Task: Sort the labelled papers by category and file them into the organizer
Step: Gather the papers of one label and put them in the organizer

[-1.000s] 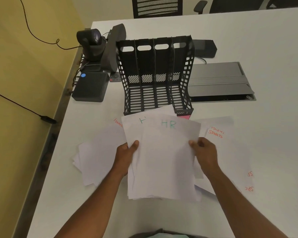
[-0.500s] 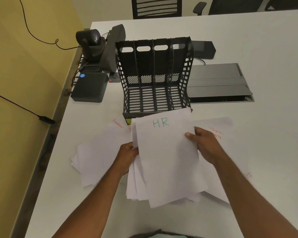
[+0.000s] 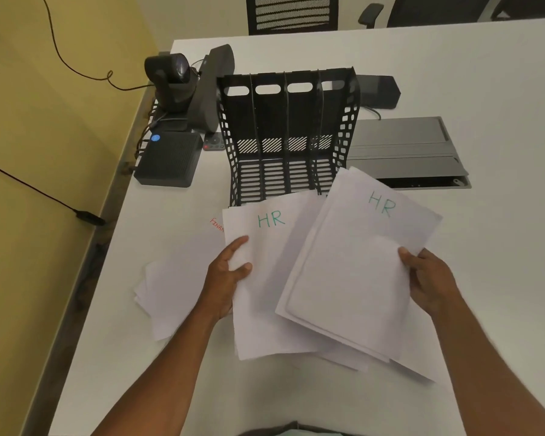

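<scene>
While green "HR" is legible on both, the left hand (image 3: 225,278) pinches one HR stack (image 3: 265,278) by its left edge and the right hand (image 3: 428,281) grips a second HR stack (image 3: 359,262), now pulled rightward off the first. Red "FINAN" marks a sheet (image 3: 183,278) lying left. Behind stands the black organizer (image 3: 287,136), slots empty.

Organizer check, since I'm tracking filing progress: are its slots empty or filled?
Empty: the organizer shows bare slotted floors in every visible compartment; the front right corner is hidden by paper.
</scene>
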The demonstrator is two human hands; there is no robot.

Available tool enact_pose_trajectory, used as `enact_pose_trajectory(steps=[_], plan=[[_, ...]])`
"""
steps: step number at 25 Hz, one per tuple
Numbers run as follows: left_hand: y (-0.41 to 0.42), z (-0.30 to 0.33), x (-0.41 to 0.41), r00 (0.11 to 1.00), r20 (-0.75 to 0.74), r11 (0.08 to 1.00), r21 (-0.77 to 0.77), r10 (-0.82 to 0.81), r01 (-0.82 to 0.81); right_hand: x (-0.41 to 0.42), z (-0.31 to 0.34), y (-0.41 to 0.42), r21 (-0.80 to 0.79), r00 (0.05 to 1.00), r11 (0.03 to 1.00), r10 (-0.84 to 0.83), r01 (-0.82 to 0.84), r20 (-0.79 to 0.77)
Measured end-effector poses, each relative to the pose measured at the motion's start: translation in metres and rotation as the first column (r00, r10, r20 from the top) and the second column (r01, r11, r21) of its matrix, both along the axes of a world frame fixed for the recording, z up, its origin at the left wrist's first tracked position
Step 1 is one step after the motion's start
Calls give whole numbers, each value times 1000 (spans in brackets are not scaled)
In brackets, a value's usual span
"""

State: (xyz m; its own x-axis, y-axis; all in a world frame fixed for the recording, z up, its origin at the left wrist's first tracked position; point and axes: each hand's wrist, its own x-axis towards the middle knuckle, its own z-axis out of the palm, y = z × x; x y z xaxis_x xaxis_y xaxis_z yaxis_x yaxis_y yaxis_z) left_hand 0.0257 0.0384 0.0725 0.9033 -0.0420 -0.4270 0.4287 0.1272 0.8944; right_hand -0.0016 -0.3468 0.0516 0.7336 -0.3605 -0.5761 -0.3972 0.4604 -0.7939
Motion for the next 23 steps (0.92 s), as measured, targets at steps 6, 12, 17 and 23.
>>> enact_pose_trajectory(steps=[6, 12, 17, 23], plan=[[-19, 2, -4, 987, 122, 972, 221, -104, 75, 5, 3, 73, 142, 969, 960, 248, -243, -20], [-22, 6, -5, 1000, 11, 995, 98, 11, -12, 4, -12, 90, 175, 971, 958, 236, -227, -33], [-21, 4, 0, 999, -25, 986, 160, 43, -38, 1, -11, 89, 125, 977, 972, 207, -200, -43], [-17, 2, 9, 997, -19, 978, 196, 79, -74, -9, -10, 80, -93, 966, 963, 249, -254, -66]])
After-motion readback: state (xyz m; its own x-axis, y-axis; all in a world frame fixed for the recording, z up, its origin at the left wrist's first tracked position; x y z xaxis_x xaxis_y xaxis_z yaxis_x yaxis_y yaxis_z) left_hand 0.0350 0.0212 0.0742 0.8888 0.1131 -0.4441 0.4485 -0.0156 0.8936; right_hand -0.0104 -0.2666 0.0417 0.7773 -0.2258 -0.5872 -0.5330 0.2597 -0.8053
